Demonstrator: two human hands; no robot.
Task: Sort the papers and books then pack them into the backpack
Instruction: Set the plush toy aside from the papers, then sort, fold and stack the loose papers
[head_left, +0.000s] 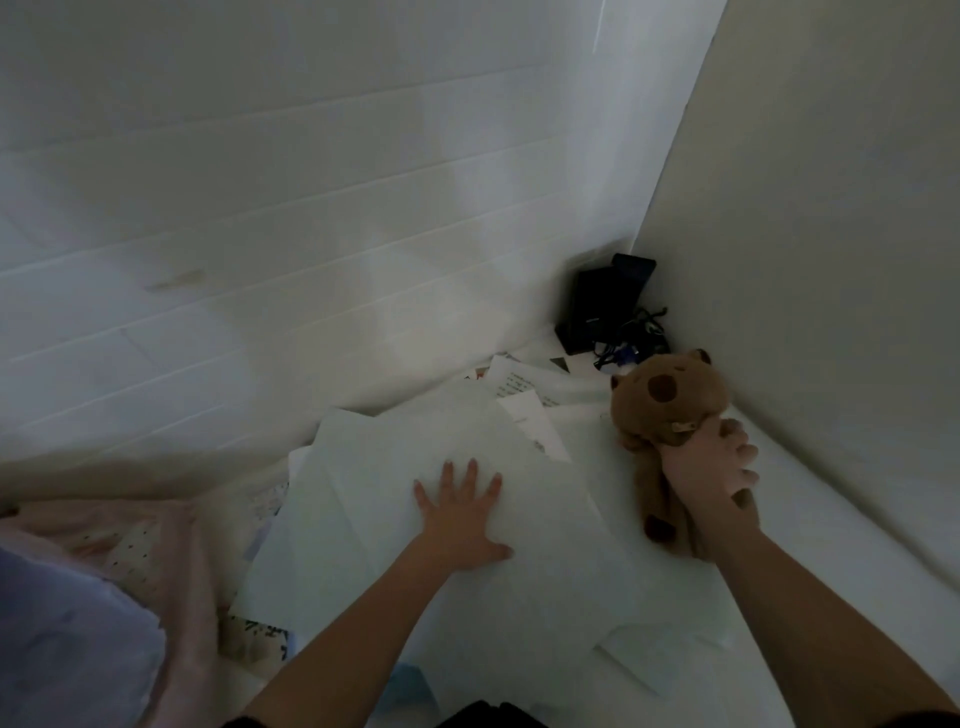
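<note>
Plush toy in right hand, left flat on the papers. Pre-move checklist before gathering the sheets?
1. Right hand free for paper: not ok, it grips the plush toy.
2. Left hand on the stack: ok, palm flat on the top sheet.
3. Papers squared up: not ok, sheets lie fanned and overlapping.
4. Printed sheets near the corner collected: not ok, they lie apart.
5. Backpack in reach: cannot tell, none is clearly visible.
6. Black device and cables off the papers: ok.

A single wide-angle camera worn on the head looks forward and steeply down into a corner where two white walls (363, 208) meet. It sits close above the bed (810, 519), both forearms entering from the bottom edge.
</note>
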